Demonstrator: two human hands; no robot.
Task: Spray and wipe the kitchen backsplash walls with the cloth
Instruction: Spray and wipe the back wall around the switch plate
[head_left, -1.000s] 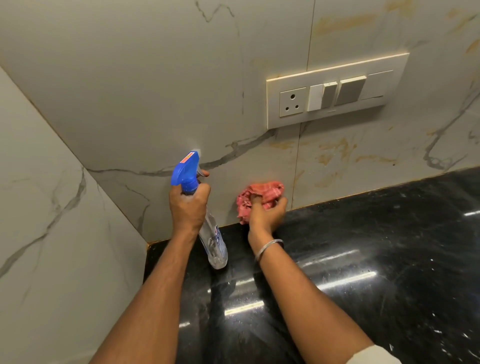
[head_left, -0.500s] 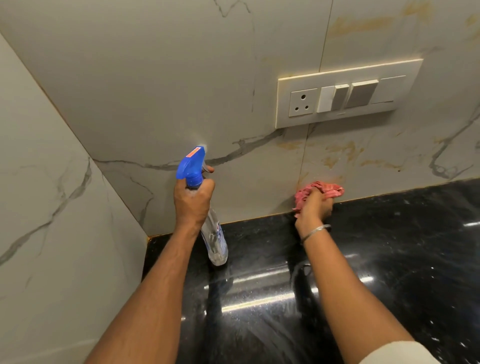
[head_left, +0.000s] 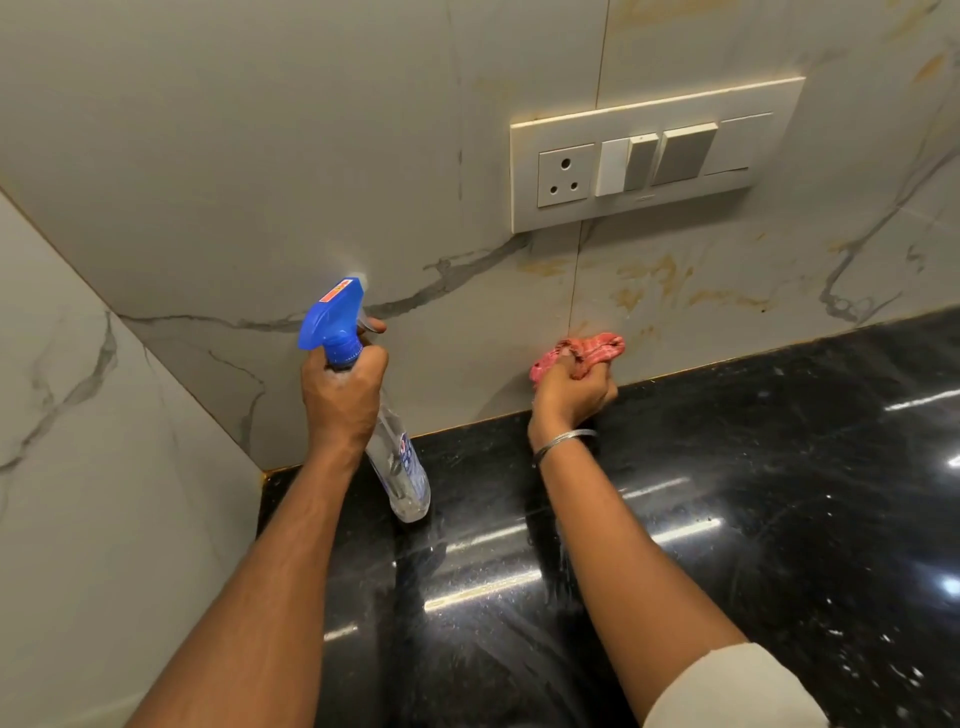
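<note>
My left hand (head_left: 340, 395) grips the neck of a clear spray bottle (head_left: 400, 467) with a blue trigger head, one finger on the trigger. Its nozzle points at the marble backsplash (head_left: 311, 156), and a faint mist shows at the nozzle tip. My right hand (head_left: 571, 389) holds a bunched red cloth (head_left: 597, 348) and presses it against the backsplash just above the countertop, below the switch plate.
A white socket and switch plate (head_left: 654, 156) sits on the wall above the cloth. The glossy black countertop (head_left: 727, 519) runs along the bottom. A second marble wall (head_left: 104, 467) meets the backsplash in a corner at the left.
My right hand carried the cloth rightward along the base of the wall, from beside the bottle to under the switch plate. My left hand kept the bottle in about the same place.
</note>
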